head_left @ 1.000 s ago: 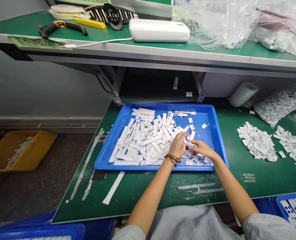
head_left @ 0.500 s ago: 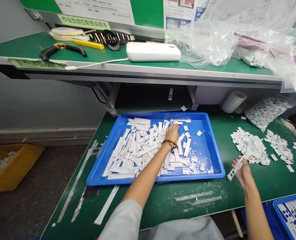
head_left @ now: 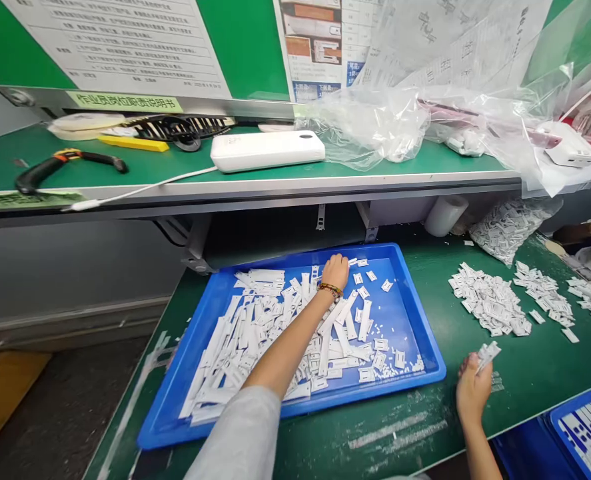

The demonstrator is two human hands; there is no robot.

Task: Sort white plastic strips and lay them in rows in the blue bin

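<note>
In the blue tray (head_left: 420,320) lie many loose white plastic parts (head_left: 255,320), long strips and small frames mixed. My left hand (head_left: 335,271), with a beaded bracelet at its wrist, reaches to the tray's far side. Its fingers curl down among the parts and their tips are hidden, so I cannot make out what they hold. Right of the tray, my right hand (head_left: 474,387) is closed on a small white plastic part (head_left: 488,355) that sticks out past the fingertips. Beyond this hand lies a pile of small white parts (head_left: 490,300).
Overhead, a shelf (head_left: 255,190) carries pliers (head_left: 65,163), a white power bank (head_left: 268,150) and clear plastic bags (head_left: 365,127). A filled bag of parts (head_left: 512,223) stands at the back right. Another blue tray (head_left: 560,417) sits low at right; another person's arm (head_left: 588,231) shows at far right.
The view has tilted up and shifted. My right hand has turned, its fingers now closing round the white part that lay across the open fingers. My left hand stays at the tray's far side.
</note>
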